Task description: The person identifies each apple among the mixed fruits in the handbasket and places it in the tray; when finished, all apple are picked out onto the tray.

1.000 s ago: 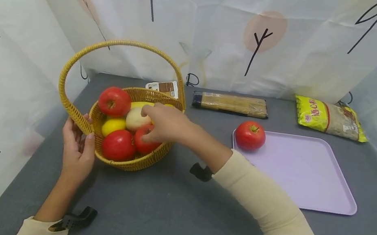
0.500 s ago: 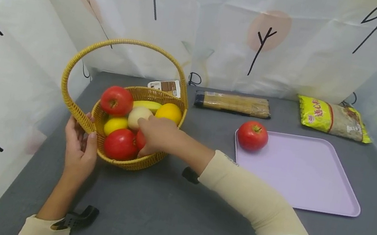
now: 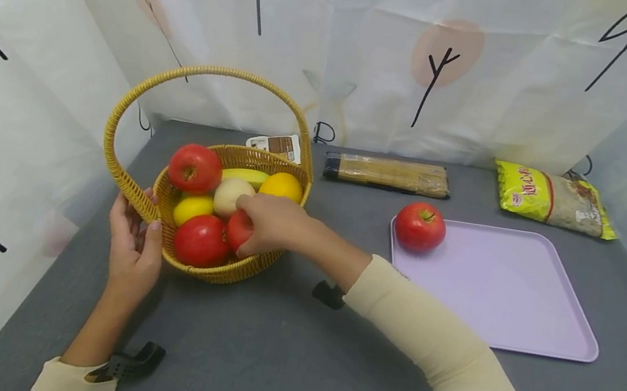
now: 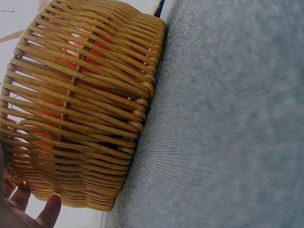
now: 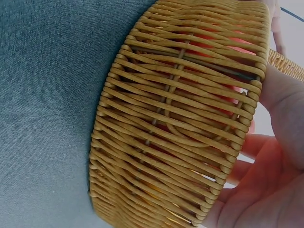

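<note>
A yellow wicker basket [image 3: 252,272] with a tall hoop handle [image 3: 225,73] holds fruit. My left hand [image 3: 132,259] touches its left side from outside by the handle's foot, thumb in front, other fingers partly hidden behind. My right hand [image 3: 278,223] reaches over the near right rim, thumb and fingers about a red apple [image 3: 238,230], which they partly cover. Beside this apple lie a larger red fruit [image 3: 201,241], a yellow lemon [image 3: 193,209] and a pale round fruit [image 3: 232,196]. Behind are another red apple [image 3: 194,168], a banana [image 3: 245,176] and an orange [image 3: 282,187].
A lilac tray [image 3: 502,287] lies on the right, with a red apple [image 3: 420,227] at its back left corner. Along the back are a bundle of thin sticks [image 3: 391,174], a yellow bag [image 3: 553,199] and a brown-and-white packet [image 3: 278,145]. Printed cloth [image 3: 367,53] hangs behind.
My right hand has lowered from above the fruit onto the red apple, bringing thumb and fingers in around it. My left hand keeps its place at the basket.
</note>
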`<state>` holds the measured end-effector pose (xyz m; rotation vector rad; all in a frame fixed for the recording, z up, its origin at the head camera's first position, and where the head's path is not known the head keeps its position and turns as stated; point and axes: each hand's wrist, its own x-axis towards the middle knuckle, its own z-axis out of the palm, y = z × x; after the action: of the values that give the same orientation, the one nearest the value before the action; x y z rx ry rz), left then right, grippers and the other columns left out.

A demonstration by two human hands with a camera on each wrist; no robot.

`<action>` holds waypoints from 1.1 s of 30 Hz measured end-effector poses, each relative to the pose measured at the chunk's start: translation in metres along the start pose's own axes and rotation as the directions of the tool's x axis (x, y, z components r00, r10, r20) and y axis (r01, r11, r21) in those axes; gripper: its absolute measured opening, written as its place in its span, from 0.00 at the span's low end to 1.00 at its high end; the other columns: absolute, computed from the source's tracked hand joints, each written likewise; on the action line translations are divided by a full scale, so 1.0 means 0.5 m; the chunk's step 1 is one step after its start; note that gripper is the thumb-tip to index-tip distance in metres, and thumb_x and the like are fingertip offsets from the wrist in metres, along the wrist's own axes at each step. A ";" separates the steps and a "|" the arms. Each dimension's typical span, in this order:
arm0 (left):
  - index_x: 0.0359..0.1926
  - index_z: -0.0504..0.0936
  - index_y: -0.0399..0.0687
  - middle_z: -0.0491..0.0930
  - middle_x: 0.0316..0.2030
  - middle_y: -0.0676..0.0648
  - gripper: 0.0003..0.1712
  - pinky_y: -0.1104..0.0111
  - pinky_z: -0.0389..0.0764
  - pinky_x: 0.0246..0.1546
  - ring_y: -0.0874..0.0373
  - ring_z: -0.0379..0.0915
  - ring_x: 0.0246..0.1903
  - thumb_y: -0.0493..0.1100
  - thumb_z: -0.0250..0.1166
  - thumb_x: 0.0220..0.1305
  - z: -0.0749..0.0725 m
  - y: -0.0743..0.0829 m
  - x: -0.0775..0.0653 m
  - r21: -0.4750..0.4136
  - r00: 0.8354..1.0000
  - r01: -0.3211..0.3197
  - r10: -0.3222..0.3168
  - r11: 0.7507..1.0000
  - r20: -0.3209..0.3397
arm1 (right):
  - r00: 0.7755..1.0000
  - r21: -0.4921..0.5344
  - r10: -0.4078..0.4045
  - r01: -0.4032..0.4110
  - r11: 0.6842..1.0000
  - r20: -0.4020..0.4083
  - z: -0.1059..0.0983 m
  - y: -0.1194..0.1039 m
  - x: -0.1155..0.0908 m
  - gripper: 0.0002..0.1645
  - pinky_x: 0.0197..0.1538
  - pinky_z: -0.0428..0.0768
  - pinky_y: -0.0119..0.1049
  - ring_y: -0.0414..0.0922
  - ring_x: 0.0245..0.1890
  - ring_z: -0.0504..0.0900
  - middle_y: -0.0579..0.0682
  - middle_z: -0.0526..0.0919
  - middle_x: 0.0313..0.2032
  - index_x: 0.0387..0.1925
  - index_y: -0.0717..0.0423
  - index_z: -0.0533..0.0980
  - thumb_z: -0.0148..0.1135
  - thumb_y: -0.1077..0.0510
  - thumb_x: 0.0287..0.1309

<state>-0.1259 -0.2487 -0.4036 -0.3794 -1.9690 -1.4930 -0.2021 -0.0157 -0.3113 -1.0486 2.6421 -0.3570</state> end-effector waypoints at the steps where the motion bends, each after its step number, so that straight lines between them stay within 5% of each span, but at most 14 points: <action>1: 0.76 0.48 0.37 0.60 0.67 0.28 0.39 0.66 0.63 0.68 0.39 0.57 0.69 0.21 0.49 0.67 0.000 0.000 0.000 -0.002 1.000 0.001 -0.001 1.000 0.000 | 1.000 0.004 -0.003 0.003 1.000 -0.004 0.000 0.000 -0.001 0.29 0.36 0.72 0.33 0.42 0.38 0.74 0.44 0.77 0.38 0.48 0.49 0.73 0.76 0.45 0.48; 5: 0.76 0.48 0.37 0.60 0.67 0.27 0.39 0.66 0.63 0.68 0.39 0.57 0.69 0.21 0.48 0.67 0.001 0.005 0.000 -0.011 1.000 -0.001 0.001 1.000 -0.001 | 1.000 0.020 -0.004 0.004 1.000 -0.017 -0.001 0.002 -0.005 0.30 0.36 0.73 0.33 0.42 0.39 0.74 0.44 0.77 0.40 0.50 0.49 0.73 0.76 0.46 0.48; 13: 0.75 0.48 0.33 0.59 0.66 0.24 0.37 0.67 0.63 0.68 0.38 0.56 0.69 0.21 0.47 0.67 0.015 0.064 0.006 -0.021 1.000 -0.014 0.014 1.000 0.006 | 0.997 0.061 0.006 -0.002 0.998 -0.076 -0.008 0.005 -0.023 0.38 0.42 0.76 0.36 0.44 0.45 0.74 0.45 0.76 0.51 0.63 0.45 0.72 0.74 0.44 0.50; 20: 0.76 0.48 0.36 0.59 0.67 0.27 0.40 0.66 0.62 0.68 0.40 0.56 0.70 0.20 0.48 0.67 0.000 0.005 -0.003 -0.042 1.000 -0.005 0.005 0.999 0.001 | 0.990 0.109 -0.005 0.020 0.994 -0.140 -0.012 0.008 -0.038 0.40 0.44 0.77 0.36 0.45 0.48 0.71 0.46 0.74 0.57 0.66 0.43 0.71 0.74 0.44 0.51; 33: 0.77 0.48 0.41 0.59 0.68 0.29 0.39 0.65 0.63 0.68 0.38 0.55 0.70 0.23 0.49 0.69 -0.003 0.007 -0.003 -0.033 1.000 0.002 -0.001 0.999 0.019 | 0.971 0.147 -0.058 0.094 0.985 -0.232 -0.030 -0.002 -0.086 0.41 0.46 0.77 0.35 0.45 0.54 0.69 0.45 0.72 0.62 0.68 0.42 0.71 0.73 0.44 0.52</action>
<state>-0.1224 -0.2489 -0.4015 -0.4083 -1.9617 -1.5299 -0.1763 0.0154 -0.2902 -1.1188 2.7189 -0.7310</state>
